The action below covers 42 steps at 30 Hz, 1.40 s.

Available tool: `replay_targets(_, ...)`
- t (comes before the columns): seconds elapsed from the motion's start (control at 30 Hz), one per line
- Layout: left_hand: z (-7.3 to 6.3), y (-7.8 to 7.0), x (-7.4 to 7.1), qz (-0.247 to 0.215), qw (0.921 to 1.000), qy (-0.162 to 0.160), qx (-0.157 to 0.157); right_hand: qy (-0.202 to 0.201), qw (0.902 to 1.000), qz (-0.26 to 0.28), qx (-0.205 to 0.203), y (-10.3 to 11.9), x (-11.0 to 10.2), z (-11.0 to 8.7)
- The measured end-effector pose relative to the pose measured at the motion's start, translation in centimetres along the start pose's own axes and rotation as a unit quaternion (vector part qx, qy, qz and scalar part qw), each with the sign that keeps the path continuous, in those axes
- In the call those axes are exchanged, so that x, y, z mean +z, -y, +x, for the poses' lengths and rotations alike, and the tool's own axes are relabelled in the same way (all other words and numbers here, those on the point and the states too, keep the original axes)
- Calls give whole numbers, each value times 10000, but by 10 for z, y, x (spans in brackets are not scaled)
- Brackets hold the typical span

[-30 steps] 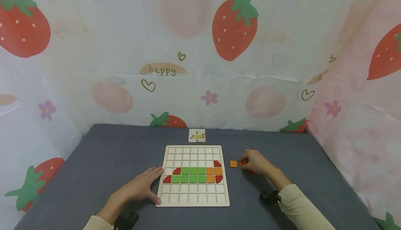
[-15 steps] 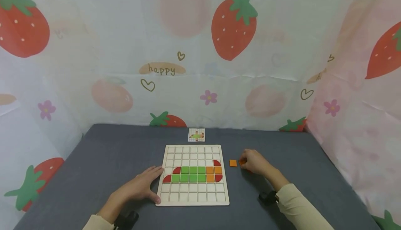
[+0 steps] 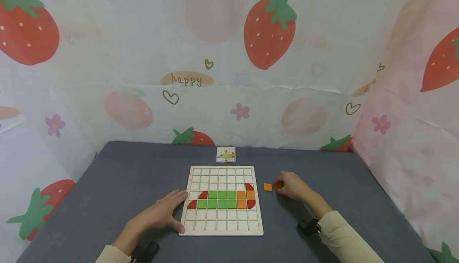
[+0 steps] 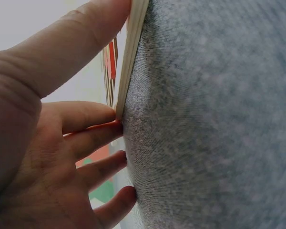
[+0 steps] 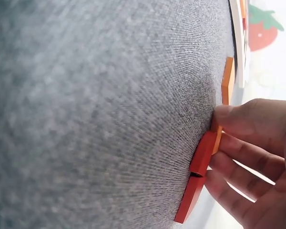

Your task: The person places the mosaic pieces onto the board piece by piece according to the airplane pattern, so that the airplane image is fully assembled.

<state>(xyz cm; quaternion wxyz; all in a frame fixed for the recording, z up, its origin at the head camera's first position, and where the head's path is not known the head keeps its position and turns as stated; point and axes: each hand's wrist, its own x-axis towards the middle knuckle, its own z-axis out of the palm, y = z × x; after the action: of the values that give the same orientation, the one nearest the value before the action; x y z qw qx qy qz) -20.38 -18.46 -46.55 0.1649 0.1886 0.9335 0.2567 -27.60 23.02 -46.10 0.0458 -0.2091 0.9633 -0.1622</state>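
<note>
A pale wooden grid board [image 3: 221, 226] lies on the grey cloth, its middle rows filled with green, orange and red tiles. Against its left edge rests my left hand [image 3: 157, 214], thumb on the near corner and fingers spread; the left wrist view shows fingertips touching the board's side. Right of the board, my right hand [image 3: 293, 186] pinches an orange square tile [image 5: 218, 140] between thumb and fingers, low at the cloth. A second orange square tile [image 3: 267, 187] lies just left of it. In the right wrist view, two red tiles [image 5: 203, 153] lie beside the fingers.
A small pattern card [image 3: 226, 155] with a grid picture lies behind the board. Grey cloth [image 3: 143, 167] covers the table. A strawberry-print curtain [image 3: 222, 111] hangs along the back and sides. A black wrist device [image 3: 308, 227] sits at the right cuff.
</note>
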Motion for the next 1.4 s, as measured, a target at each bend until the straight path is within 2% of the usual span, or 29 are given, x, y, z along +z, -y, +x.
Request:
replay_targets(0.83,0,-1,-1,-67,9999,40,-116,-164,9997,164,-21,-1,-6,0)
replay_targets(1.4,0,-2,1,-103,9998,-16,-196,-565,9954,768,-110,3,-3,-3)
